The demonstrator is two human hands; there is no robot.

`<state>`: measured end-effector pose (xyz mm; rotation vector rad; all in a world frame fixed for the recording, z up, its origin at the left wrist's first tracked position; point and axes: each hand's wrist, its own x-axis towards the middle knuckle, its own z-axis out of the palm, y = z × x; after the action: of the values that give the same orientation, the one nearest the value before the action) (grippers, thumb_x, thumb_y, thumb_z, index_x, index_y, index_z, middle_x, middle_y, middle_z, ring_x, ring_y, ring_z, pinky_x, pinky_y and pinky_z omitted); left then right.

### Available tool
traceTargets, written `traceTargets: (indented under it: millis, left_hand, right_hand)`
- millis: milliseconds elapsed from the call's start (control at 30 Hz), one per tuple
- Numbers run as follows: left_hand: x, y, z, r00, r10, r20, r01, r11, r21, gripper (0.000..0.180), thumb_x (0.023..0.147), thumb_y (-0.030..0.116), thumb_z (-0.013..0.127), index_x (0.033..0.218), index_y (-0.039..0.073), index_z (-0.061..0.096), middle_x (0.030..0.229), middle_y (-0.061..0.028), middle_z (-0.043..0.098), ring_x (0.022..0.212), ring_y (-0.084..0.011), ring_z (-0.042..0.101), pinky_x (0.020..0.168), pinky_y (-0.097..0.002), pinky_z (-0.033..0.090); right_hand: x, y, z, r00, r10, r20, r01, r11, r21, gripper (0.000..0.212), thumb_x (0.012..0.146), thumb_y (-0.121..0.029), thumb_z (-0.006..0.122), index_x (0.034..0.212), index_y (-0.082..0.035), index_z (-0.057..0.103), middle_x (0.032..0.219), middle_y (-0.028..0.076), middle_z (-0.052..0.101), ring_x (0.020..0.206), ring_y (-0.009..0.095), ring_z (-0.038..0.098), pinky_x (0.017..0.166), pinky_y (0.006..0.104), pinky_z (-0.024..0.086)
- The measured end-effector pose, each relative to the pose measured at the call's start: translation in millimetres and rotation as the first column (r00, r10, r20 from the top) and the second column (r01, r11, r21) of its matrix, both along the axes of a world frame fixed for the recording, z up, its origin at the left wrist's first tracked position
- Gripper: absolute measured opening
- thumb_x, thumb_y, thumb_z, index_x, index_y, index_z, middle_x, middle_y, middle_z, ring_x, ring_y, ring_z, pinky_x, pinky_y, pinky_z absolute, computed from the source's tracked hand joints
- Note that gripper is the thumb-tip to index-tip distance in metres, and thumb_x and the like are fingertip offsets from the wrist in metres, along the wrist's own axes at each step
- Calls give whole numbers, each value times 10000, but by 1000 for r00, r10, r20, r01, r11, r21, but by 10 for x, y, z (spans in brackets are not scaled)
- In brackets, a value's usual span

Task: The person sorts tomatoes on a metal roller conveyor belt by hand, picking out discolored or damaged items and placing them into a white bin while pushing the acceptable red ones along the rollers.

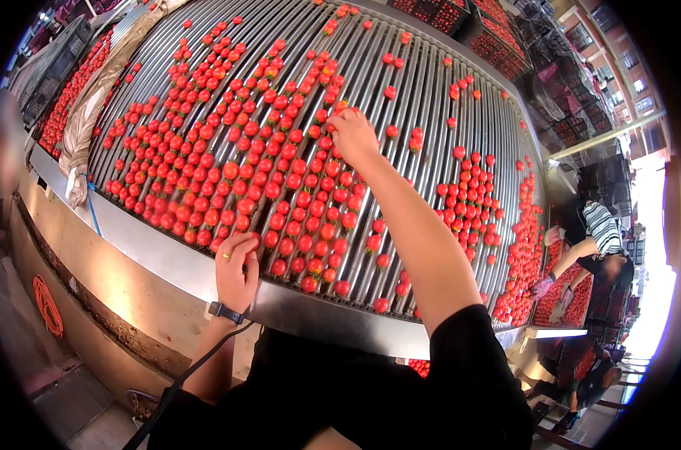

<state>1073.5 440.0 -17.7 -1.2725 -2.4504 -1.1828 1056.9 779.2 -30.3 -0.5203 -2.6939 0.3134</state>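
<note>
At twelve o'clock, right hand [353, 137] works among tomatoes [230, 170], left hand [235, 274] at eight; can't tell either's grip. Press lightly!

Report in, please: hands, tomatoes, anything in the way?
Right hand out over metal rollers, among red tomatoes. Left hand at the rollers' near edge, beside more tomatoes. Black cable crossing left forearm.

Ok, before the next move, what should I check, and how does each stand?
1. Right hand over the rollers, fingertips among tomatoes: ok.
2. Right grip firm on a tomato: cannot tell, the fingers hide it.
3. Left hand at the near metal rim: ok.
4. Black cable off the rollers: ok, it crosses the left forearm.
5. Co-worker's hand apart from both: ok, far right.
</note>
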Motion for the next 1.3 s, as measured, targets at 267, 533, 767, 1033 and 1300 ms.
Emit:
traceTargets:
  millis: [267, 533, 767, 1033, 1300]
  left_hand:
    - [88, 47, 10, 1000, -15, 26, 15, 1000, 3, 238, 767, -33, 565, 994, 35, 593, 1056, -122, 592, 998, -332, 544, 864, -425, 423]
    - [218, 119, 5, 1000, -3, -18, 2, 999, -34, 215, 772, -32, 563, 973, 37, 595, 1054, -111, 595, 1016, -333, 539, 890, -426, 414]
    - [322, 164, -76, 999, 17, 32, -19, 997, 77, 206, 792, -62, 544, 971, 27, 598, 1040, -129, 598, 989, -325, 553, 872, -403, 433]
    - [438, 165, -122, 992, 77, 96, -92, 983, 162, 194, 818, -57, 522, 971, 28, 604, 1042, -131, 603, 972, -297, 558, 858, -358, 438]
    - [547, 224, -160, 990, 91, 108, -108, 981, 162, 188, 809, -57, 522, 957, 18, 610, 1047, -128, 603, 971, -284, 556, 847, -348, 440]
  right_hand:
    - [-99, 222, 184, 976, 168, 140, -148, 978, -146, 264, 785, -114, 644, 1041, -92, 585, 1051, 98, 539, 1040, 285, 519, 913, 392, 435]
    - [682, -169, 209, 934, 119, -336, -287, 810, -511, 276, 841, -122, 642, 1103, -76, 566, 1058, 114, 578, 955, 248, 598, 857, 353, 477]
    - [1086, -254, -98, 975, -134, -175, 132, 991, -21, 472, 871, -160, 563, 1321, -97, 435, 1371, 149, 390, 1301, 338, 325, 1063, 476, 278]
    - [1244, -725, -212, 960, 156, -231, -201, 962, -183, 287, 865, -164, 562, 1143, -100, 578, 1245, 103, 507, 1226, 287, 431, 1078, 440, 299]
    - [1010, -159, -88, 938, 21, -347, -110, 964, -240, 241, 816, -60, 568, 1055, -62, 596, 1057, 121, 561, 1047, 325, 509, 925, 411, 422]
